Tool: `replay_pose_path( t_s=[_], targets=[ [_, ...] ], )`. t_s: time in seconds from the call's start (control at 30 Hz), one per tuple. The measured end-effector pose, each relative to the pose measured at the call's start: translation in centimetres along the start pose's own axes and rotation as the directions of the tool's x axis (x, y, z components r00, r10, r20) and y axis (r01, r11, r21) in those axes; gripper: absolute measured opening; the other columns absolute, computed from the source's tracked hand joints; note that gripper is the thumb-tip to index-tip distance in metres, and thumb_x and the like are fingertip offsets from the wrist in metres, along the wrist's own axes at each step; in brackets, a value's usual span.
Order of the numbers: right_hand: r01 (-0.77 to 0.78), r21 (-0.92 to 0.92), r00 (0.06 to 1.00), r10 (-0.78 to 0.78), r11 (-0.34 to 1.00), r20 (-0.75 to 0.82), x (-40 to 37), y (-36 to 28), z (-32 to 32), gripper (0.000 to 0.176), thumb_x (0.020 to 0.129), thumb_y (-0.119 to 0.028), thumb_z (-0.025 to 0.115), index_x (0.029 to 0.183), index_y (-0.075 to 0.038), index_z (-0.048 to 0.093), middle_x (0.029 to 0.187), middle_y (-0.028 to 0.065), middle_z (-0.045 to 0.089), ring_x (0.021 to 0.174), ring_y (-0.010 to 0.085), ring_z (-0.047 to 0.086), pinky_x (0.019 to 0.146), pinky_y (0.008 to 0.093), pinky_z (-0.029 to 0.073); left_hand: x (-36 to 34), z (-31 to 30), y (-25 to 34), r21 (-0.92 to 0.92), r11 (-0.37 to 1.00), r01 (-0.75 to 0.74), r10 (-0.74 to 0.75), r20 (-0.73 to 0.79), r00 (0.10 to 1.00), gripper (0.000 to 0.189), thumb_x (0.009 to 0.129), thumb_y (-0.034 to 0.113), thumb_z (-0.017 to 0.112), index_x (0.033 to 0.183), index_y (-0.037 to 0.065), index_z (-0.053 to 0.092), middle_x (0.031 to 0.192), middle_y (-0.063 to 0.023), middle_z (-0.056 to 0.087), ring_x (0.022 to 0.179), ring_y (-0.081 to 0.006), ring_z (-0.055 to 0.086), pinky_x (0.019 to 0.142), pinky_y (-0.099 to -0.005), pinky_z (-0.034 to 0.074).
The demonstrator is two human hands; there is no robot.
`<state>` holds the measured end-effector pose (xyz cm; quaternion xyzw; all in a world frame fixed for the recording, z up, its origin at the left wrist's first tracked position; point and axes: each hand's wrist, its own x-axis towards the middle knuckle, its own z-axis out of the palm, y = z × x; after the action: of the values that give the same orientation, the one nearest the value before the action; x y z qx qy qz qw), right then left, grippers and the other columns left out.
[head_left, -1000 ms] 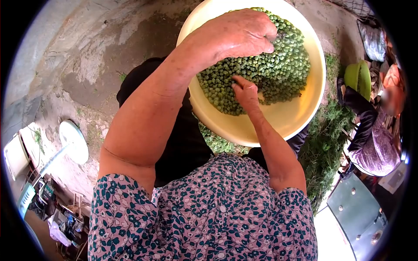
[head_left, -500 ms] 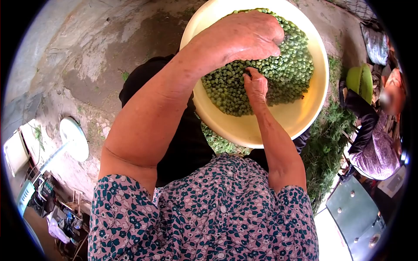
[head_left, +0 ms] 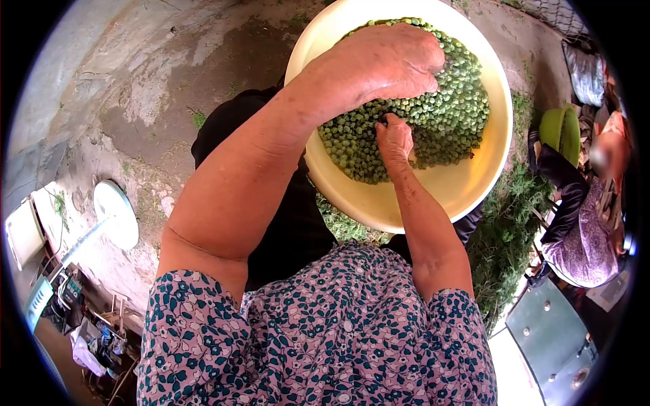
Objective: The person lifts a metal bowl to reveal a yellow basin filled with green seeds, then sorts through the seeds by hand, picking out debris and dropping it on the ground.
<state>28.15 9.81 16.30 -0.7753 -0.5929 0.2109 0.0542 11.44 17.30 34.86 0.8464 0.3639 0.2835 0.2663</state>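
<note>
Well left of the bowl, down on the concrete ground: a white round disc, with a white box just past it toward the edge of view. Closer in, partly under the bowl's left rim: a lap in black cloth.

Over that rim, reaching in with the left hand, palm down, laid across the far half of the peas. Fingers bent, tips pressed into the heap. Cannot tell whether that grip is closed on any peas or resting loose, the tips being buried.

Inside the bowl, on the side nearer the body and just below the left hand: the right hand, knuckles up, fingers dug into the middle of the heap. Same there: fingertips hidden, so cannot tell whether the grip is apart or together.

Peas heaped in the far part of the bowl, touching both hands. Bare cream wall showing on the bowl's near side.

Under the bowl's right rim and beyond it: a pile of green stalks on the ground. Right of the bowl: a small green bowl, and beside it another person in purple patterned cloth, well apart from both hands.
</note>
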Motion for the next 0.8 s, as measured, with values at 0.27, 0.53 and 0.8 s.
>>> replay_pose_path(
  t_s=[0.27, 0.53, 0.8],
  targets=[
    [-0.088, 0.161, 0.996, 0.091, 0.983, -0.016, 0.1, 0.5, -0.8, 0.019, 0.073, -0.022, 0.066, 0.089, -0.011, 0.069, 0.08, 0.012, 0.066, 0.072, 0.0264, 0.064, 0.067, 0.0359, 0.05, 0.4, -0.2, 0.3, 0.046, 0.987, 0.152, -0.157, 0.157, 0.975, 0.021, 0.079, 0.018, 0.062, 0.093, 0.003, 0.064, 0.085, -0.0141, 0.063, 0.084, -0.0297, 0.061, 0.075, -0.0387, 0.047],
    [-0.239, 0.838, 0.971, 0.097, 0.491, 0.221, -3.2, -1.6, -7.9, 0.018, 0.078, -0.011, 0.065, 0.091, 0.001, 0.066, 0.064, -0.0005, 0.058, 0.046, 0.0057, 0.047, 0.04, 0.0197, 0.04, 0.2, -0.3, 1.0, 0.288, 0.936, 0.203, -0.275, 0.237, 0.932, 0.024, 0.076, 0.014, 0.062, 0.099, 0.006, 0.062, 0.095, -0.0121, 0.061, 0.092, -0.0296, 0.057, 0.083, -0.0403, 0.045],
    [-0.08, 0.886, 0.995, -0.017, 0.458, 0.098, -5.6, -4.3, -15.4, 0.014, 0.08, -0.006, 0.065, 0.092, 0.001, 0.066, 0.063, 0.0008, 0.058, 0.048, 0.0059, 0.048, 0.043, 0.0193, 0.039, -0.1, 1.2, 1.2, -0.173, 0.979, 0.109, -0.062, 0.258, 0.964, 0.035, 0.071, 0.009, 0.066, 0.104, -0.001, 0.061, 0.09, -0.015, 0.063, 0.087, -0.025, 0.062, 0.077, -0.0343, 0.049]
  ],
)
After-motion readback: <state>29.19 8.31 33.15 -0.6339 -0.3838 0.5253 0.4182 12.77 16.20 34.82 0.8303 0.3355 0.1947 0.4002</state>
